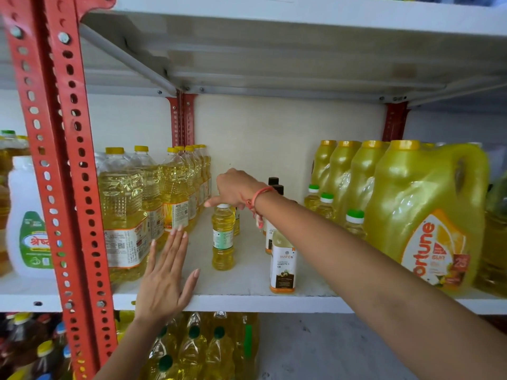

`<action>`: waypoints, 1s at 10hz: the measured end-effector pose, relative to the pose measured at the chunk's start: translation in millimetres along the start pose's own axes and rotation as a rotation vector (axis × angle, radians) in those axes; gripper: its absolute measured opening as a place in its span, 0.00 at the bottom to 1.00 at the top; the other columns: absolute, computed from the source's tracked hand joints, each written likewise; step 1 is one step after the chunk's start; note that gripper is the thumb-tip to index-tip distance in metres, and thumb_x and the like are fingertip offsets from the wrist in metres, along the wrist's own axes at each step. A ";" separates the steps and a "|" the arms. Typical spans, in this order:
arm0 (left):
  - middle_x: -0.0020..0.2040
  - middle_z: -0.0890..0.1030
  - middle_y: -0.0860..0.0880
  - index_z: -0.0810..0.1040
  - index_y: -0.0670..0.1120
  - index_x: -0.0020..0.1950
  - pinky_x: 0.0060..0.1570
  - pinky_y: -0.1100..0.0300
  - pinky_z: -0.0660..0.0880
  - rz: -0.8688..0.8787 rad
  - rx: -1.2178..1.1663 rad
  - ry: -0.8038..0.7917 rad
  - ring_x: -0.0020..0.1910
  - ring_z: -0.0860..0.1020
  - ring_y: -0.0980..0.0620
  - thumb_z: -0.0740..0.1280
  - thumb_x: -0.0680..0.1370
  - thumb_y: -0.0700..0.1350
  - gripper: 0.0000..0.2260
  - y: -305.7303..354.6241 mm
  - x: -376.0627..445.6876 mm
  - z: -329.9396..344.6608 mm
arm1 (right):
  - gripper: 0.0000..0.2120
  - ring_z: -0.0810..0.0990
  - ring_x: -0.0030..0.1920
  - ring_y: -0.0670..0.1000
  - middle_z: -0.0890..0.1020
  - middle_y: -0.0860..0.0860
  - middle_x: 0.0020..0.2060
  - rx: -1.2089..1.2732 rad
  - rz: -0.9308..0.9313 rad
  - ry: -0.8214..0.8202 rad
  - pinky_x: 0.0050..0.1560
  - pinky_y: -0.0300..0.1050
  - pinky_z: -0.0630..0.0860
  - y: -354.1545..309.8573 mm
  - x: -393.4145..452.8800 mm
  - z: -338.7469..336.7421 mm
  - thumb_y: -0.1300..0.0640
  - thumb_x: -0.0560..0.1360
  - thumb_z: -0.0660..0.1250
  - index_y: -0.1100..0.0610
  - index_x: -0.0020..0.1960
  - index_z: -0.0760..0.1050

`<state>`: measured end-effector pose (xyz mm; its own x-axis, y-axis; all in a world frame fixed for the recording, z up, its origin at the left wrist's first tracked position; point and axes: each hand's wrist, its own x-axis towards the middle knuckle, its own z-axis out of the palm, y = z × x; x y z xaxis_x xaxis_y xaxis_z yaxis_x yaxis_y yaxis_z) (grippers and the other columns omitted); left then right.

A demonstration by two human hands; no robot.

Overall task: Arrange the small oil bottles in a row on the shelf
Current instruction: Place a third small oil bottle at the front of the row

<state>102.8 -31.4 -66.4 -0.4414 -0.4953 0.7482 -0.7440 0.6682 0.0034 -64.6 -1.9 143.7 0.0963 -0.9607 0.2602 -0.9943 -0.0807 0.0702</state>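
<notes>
Up on the white shelf (241, 286), the right hand (237, 189) reaches in palm down over a small bottle (223, 237), its fingers curled down around the white cap from above; the forefinger sticks out toward the left, and whether the others truly pinch the cap cannot be told, since the hand hides them. That bottle stands upright, long axis vertical, cap up, label facing the front edge, in the middle of the shelf, a little back from that edge. Just behind it another small yellow bottle (236, 222) shows partly, also upright. A pink thread (258, 197) circles the right wrist, and the forearm runs out past the front edge toward the lower right. The left hand (167, 272) lies flat and spread, palm down, grasping nothing, its fingertips beside the large bottles (142, 204) that fill the left end of the shelf, its heel at the front edge. To the right of the small bottle, near the front edge, a coconut oil bottle (282, 266) stands upright, with dark-capped ones (275, 185) lined up behind it toward the back. Further right are green-capped bottles (325, 205), upright in a line running front to back, and then yellow jugs (428, 215) at the right end. A red post (55, 160) stands at the left front corner.
</notes>
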 end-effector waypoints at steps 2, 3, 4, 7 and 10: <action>0.81 0.55 0.41 0.55 0.38 0.80 0.78 0.44 0.42 -0.009 -0.001 0.024 0.80 0.54 0.45 0.44 0.82 0.60 0.33 -0.6 -0.4 -0.3 | 0.14 0.79 0.30 0.50 0.84 0.60 0.48 0.185 0.059 -0.229 0.48 0.50 0.83 -0.3 15.9 -8.4 0.59 0.72 0.72 0.66 0.55 0.79; 0.81 0.56 0.41 0.55 0.38 0.80 0.78 0.44 0.42 -0.003 -0.006 0.025 0.80 0.54 0.45 0.44 0.82 0.60 0.33 0.5 -0.8 -0.2 | 0.16 0.80 0.35 0.53 0.82 0.55 0.44 0.202 0.054 -0.328 0.45 0.46 0.84 -1.4 18.6 -13.0 0.60 0.72 0.73 0.65 0.58 0.77; 0.81 0.56 0.41 0.55 0.38 0.79 0.78 0.44 0.42 -0.004 -0.002 0.026 0.80 0.54 0.45 0.44 0.82 0.60 0.33 0.9 -1.4 -0.2 | 0.14 0.81 0.36 0.55 0.83 0.61 0.50 0.155 0.062 -0.271 0.54 0.53 0.81 -3.5 18.4 -12.4 0.55 0.72 0.73 0.63 0.52 0.77; 0.81 0.55 0.41 0.54 0.39 0.80 0.78 0.45 0.41 -0.011 -0.008 0.025 0.80 0.53 0.46 0.44 0.82 0.60 0.33 -0.7 -0.8 -0.4 | 0.16 0.81 0.24 0.42 0.80 0.46 0.31 0.115 -0.044 -0.350 0.40 0.39 0.82 -5.8 15.9 -25.8 0.65 0.69 0.74 0.62 0.56 0.82; 0.81 0.55 0.41 0.55 0.38 0.80 0.78 0.45 0.41 -0.016 -0.015 0.039 0.80 0.53 0.46 0.45 0.83 0.55 0.30 2.2 -1.0 -2.3 | 0.16 0.79 0.21 0.39 0.82 0.45 0.24 0.178 -0.100 -0.365 0.49 0.40 0.81 -14.5 -1.9 -34.4 0.63 0.69 0.75 0.63 0.56 0.81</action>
<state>102.8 -28.1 -65.7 -0.4096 -0.4845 0.7730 -0.7432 0.6686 0.0253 -48.8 10.2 175.3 0.2021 -0.9742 -0.1005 -0.9764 -0.1924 -0.0983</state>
